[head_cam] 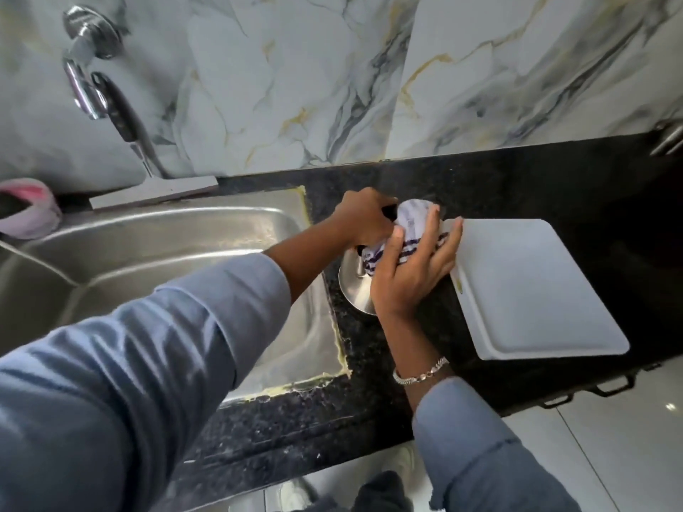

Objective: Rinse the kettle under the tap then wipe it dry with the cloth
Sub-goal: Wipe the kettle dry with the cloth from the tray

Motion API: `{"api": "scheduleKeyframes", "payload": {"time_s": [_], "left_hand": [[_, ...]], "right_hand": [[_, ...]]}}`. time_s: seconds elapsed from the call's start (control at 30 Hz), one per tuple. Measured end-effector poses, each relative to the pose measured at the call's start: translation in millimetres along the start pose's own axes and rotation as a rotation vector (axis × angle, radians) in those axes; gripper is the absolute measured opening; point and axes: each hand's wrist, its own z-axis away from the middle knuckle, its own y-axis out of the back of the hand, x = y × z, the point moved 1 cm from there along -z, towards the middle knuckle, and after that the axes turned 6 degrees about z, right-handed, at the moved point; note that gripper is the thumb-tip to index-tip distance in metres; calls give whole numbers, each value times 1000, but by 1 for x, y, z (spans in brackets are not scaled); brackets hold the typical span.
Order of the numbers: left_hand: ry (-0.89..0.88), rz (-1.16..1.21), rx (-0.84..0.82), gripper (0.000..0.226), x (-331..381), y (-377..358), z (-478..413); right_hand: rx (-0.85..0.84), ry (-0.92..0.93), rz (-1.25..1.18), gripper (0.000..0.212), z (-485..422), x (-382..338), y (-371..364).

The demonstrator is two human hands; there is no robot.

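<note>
A steel kettle (354, 281) stands on the black granite counter (517, 186) just right of the sink; only its shiny lower side shows. My left hand (364, 219) is closed around its dark handle at the top. A white cloth with dark stripes (410, 230) is draped over the kettle's top. My right hand (414, 267) presses that cloth against the kettle with fingers spread. The tap (88, 86) is on the wall at upper left, and no water is visible running from it.
The steel sink (155, 260) lies to the left. A white tray-like board (532, 286) rests on the counter right beside the kettle. A pink cloth (29, 208) sits at the sink's far left. A marble wall rises behind. The counter's front edge is near my body.
</note>
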Motion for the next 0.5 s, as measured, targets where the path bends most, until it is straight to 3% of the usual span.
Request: {"api": "scheduleKeyframes", "payload": {"time_s": [0.07, 0.1, 0.2, 0.33, 0.4, 0.5], "left_hand": [[57, 92, 77, 48, -5, -1, 6], [92, 137, 109, 49, -8, -1, 9], [147, 202, 154, 53, -10, 0, 13], [171, 216, 101, 48, -7, 0, 14], [133, 120, 68, 40, -4, -2, 12], [98, 46, 106, 32, -5, -4, 9]], "right_hand": [[-17, 128, 31, 60, 15, 24, -6], [-48, 101, 42, 63, 29, 34, -7], [-155, -209, -46, 69, 72, 42, -6], [51, -592, -184, 58, 53, 11, -17], [149, -514, -147, 56, 35, -3, -16], [122, -42, -23, 63, 34, 9, -14]]}}
